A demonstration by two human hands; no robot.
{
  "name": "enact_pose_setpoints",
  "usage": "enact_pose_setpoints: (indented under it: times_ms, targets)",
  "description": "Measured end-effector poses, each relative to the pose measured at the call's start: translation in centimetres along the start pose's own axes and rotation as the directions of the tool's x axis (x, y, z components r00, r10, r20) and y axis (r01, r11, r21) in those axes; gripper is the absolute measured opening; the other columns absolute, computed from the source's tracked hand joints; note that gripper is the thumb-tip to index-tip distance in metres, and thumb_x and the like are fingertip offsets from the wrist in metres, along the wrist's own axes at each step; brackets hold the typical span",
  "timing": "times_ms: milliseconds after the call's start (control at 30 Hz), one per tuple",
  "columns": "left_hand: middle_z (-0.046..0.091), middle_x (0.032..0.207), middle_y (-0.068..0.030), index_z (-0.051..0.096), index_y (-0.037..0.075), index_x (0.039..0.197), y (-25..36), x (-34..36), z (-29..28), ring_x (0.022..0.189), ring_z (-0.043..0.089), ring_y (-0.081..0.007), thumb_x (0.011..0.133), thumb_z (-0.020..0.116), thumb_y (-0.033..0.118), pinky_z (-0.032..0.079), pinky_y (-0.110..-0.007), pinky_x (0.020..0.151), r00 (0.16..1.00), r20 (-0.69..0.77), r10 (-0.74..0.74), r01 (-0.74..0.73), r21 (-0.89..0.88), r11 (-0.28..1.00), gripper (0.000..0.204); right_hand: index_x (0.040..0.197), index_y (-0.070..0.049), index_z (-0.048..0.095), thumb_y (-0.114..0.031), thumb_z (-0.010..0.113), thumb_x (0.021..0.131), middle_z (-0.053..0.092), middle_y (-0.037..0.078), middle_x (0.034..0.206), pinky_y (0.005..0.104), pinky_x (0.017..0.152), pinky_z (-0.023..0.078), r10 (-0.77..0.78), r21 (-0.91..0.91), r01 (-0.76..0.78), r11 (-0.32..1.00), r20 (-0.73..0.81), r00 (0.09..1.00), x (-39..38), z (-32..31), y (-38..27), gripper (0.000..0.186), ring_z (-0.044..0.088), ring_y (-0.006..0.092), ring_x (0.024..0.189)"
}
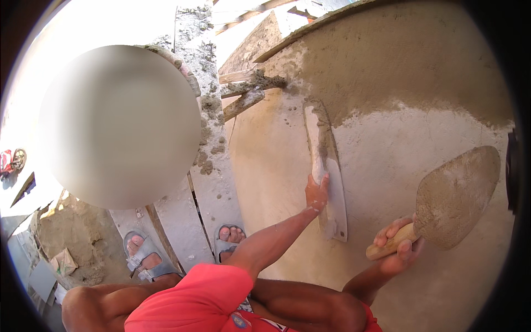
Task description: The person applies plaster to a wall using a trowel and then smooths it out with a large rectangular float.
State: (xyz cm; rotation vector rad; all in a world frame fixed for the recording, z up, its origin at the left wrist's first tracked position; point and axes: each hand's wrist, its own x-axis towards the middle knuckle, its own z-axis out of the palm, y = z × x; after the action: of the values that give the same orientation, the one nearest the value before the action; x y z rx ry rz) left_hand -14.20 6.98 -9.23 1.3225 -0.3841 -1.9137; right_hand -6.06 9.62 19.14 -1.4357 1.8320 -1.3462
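My left hand (317,193) is wrapped round the grip of a long, narrow plastering float (338,207). The float stands nearly upright along the wall (381,160), and grey mortar coats its upper end. My right hand (399,240), lower and farther right, closes round the wooden handle of a trowel (458,196). Its broad blade points up and to the right, its visible face coated with dried-looking mortar. Above the tools, darker wet mortar (409,61) covers the upper wall with a ragged lower edge; paler wall shows beneath it.
My sandalled feet rest on pale planks (182,232) with gaps between them. Mortar splatters a plank (209,133) beside the wall. Mortar-caked timber pieces (246,91) jut against the wall. A large round blur hides the left side. Sandy ground (83,238) lies below left.
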Motion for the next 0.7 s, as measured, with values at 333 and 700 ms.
enact_pose_setpoints:
  times_ms: [333,700]
  targets:
    - [0.058,0.071,-0.0098,0.052,-0.002,0.108,2.7,6.3,-1.9,0.042,0.054,-0.0177,0.095,0.061,0.034,0.045,-0.033,0.037,0.99,-0.03,-0.14,0.133,-0.161,0.978,0.04,0.128,0.006,0.038,-0.042,0.071,0.082,0.053,0.012,0.079,0.0296,0.043,0.046,0.108,-0.015,-0.111,0.994,-0.135,0.985,-1.1,-1.4,0.8,0.074,0.05,0.0167,0.049]
    - [0.061,0.072,-0.0122,0.052,-0.004,0.106,7.5,6.4,-1.0,0.046,0.057,-0.0201,0.095,0.06,0.035,0.047,-0.035,0.041,0.998,0.053,0.043,-0.045,0.048,0.998,0.041,0.106,0.005,0.044,-0.041,0.072,0.081,0.052,0.013,0.074,0.03,0.041,0.047,0.209,-0.062,-0.221,0.973,-0.159,0.965,-1.4,-0.5,2.2,0.06,0.05,0.0173,0.047]
